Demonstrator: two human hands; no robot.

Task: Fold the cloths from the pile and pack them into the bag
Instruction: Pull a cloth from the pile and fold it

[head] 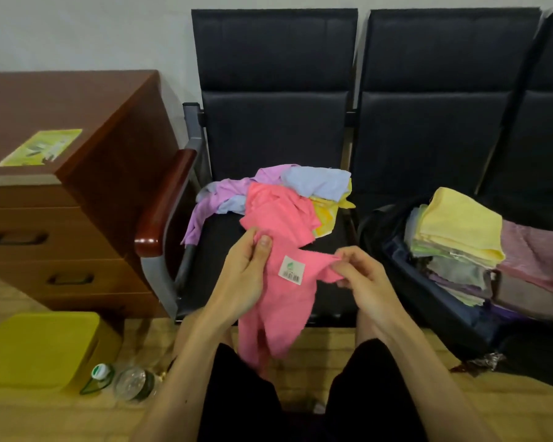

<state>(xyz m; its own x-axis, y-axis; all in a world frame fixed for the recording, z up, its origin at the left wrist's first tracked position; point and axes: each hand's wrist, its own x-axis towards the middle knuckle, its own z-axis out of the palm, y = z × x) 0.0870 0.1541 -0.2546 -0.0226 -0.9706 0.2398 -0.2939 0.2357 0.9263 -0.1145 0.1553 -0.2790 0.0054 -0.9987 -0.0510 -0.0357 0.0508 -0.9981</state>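
Note:
I hold a pink cloth [284, 301] with a white barcode label in front of the black seat. My left hand [246, 272] pinches its upper left edge, and my right hand [361, 275] pinches its right corner. The rest of the cloth hangs down between my knees. Behind it, on the seat, lies the loose pile of cloths [288, 193] in purple, light blue, pink and yellow. On the seat to the right, a dark open bag [428, 301] holds a stack of folded cloths [457, 231] with a yellow one on top.
The row of black chairs [275, 90] stands against the wall, with a wooden armrest [163, 202] at its left. A brown drawer cabinet [61, 193] is further left. A yellow bin [39, 349] and plastic bottles [118, 381] sit on the floor.

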